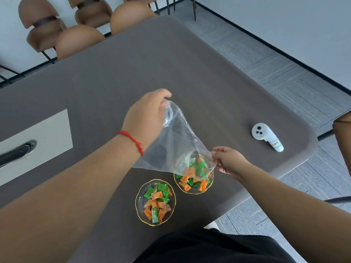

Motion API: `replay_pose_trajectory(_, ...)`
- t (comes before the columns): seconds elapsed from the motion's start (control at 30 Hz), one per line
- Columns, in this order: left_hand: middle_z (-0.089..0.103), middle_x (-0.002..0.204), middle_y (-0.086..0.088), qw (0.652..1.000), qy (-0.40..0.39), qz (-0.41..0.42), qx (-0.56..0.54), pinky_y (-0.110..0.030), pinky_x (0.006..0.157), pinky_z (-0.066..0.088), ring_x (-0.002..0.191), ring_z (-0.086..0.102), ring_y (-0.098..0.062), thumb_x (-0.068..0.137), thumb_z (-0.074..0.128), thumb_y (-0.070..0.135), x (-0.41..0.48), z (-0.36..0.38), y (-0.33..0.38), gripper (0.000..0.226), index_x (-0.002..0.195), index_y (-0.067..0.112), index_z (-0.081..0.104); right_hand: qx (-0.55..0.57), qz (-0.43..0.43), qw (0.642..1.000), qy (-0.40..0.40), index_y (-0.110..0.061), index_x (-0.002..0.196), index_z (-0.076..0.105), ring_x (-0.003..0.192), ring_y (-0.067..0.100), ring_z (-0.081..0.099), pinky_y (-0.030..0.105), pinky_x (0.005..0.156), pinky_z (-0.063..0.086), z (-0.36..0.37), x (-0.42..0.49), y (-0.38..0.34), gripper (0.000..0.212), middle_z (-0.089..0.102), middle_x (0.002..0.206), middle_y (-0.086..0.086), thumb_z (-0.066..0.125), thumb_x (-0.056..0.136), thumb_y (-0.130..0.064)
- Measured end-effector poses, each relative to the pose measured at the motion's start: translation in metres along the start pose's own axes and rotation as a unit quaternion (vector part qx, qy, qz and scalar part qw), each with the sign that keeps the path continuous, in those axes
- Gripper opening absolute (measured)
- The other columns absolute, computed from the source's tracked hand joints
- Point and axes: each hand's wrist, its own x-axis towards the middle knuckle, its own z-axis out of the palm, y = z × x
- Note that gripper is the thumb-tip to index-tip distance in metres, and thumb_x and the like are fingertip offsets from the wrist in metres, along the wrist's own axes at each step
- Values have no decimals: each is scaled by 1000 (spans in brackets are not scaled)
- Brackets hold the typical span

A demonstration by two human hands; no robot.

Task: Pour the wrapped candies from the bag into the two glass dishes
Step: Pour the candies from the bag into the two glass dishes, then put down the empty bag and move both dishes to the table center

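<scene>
**Bag held over the right dish, both dishes holding candies**

The only writing in view is a handwritten paper label on the handle of a white controller point(266, 137); it seems to read "H009", though the characters are small and skewed.

At the far left, a pale drawer front point(36, 147) with a dark handle is set into the table's side. Brown chairs point(79, 41) stand behind the table, against a light wall. The table point(117, 73) is dark grey-brown with rounded corners; grey plank flooring runs along its right side.

The left hand point(146, 114), with a red string at the wrist, is closed on the gathered upper end of a clear plastic bag point(176, 147), holding it up above the table. The bag slopes down to the right, its lower end hanging over the right dish.

The left dish point(139, 201), clear glass with a gold rim, sits near the table's front edge and holds green and orange wrapped candies point(157, 200). The right dish point(193, 191), just beside it and a little farther back, holds the same mix, partly seen through the bag. Whether candies remain inside the bag cannot be told.

The right hand point(229, 160) pinches the bag's lower edge between thumb and fingers. The controller lies well apart, near the table's right edge.
</scene>
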Motion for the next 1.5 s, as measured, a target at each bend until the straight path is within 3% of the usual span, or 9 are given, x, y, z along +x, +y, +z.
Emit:
replay_pose_trajectory(0.2,69,91,0,996,-21,-78,28,-32,89,43,95,60,-19,93,51,11,-13,-62,-59,25,115,17,61,64,-53,995,-64,-23,102,62,53,3,60,20,55,41,-1,-1,-50,16,72,62,-10,62,91,-11)
replay_pose_trajectory(0.4,70,87,2,976,-44,-212,16,-25,63,44,75,62,-5,87,60,17,-38,-84,-124,13,80,26,66,-21,-130,989,-70,-28,115,59,65,3,56,22,49,25,32,7,-103,35,67,91,-11,65,87,-9)
replay_pose_trajectory(0.57,70,86,23,969,12,-242,-49,3,73,39,77,58,19,84,64,9,-72,-67,-154,25,77,33,65,-25,-190,981,-32,-30,128,56,87,8,58,22,65,36,65,32,-121,52,66,108,-8,71,80,-17)
replay_pose_trajectory(0.7,63,88,17,967,14,-250,-37,-16,76,46,81,59,-8,82,67,8,-106,-36,-170,37,70,43,64,-45,-185,981,-38,-28,134,51,94,4,57,27,86,38,74,53,-108,57,69,107,-7,72,82,-19)
replay_pose_trajectory(0.8,59,81,11,962,-26,-271,-9,-34,78,49,81,59,-19,83,65,10,-131,-4,-180,27,74,35,68,-68,-167,983,-37,-23,132,54,88,3,58,22,74,40,78,71,-86,51,70,110,-1,70,84,-18)
replay_pose_trajectory(0.9,63,90,-6,943,-73,-323,10,-31,78,44,83,62,-24,87,61,16,-154,30,-190,12,84,19,73,-108,-154,982,-24,-20,122,61,73,3,55,19,63,39,80,88,-64,37,68,97,-2,68,86,-15)
replay_pose_trajectory(1.07,65,99,-8,907,-113,-405,-16,-28,78,39,92,62,-26,90,57,20,-194,80,-195,17,95,21,73,-193,-141,971,-11,-17,119,63,80,11,60,24,75,46,80,115,-25,34,70,95,-2,66,86,-11)
replay_pose_trajectory(1.23,69,110,-3,876,-120,-465,-45,-28,81,42,99,63,-24,91,54,22,-223,109,-194,21,102,21,72,-241,-158,958,8,-19,116,63,69,10,57,20,61,46,81,122,-1,31,66,90,-3,61,87,-9)
replay_pose_trajectory(1.5,63,116,-19,878,-188,-438,-42,-36,96,42,108,58,-34,90,53,7,-250,140,-198,28,115,7,66,-281,-179,942,39,-23,112,64,76,13,55,19,59,42,79,130,19,27,60,90,-9,60,87,-15)
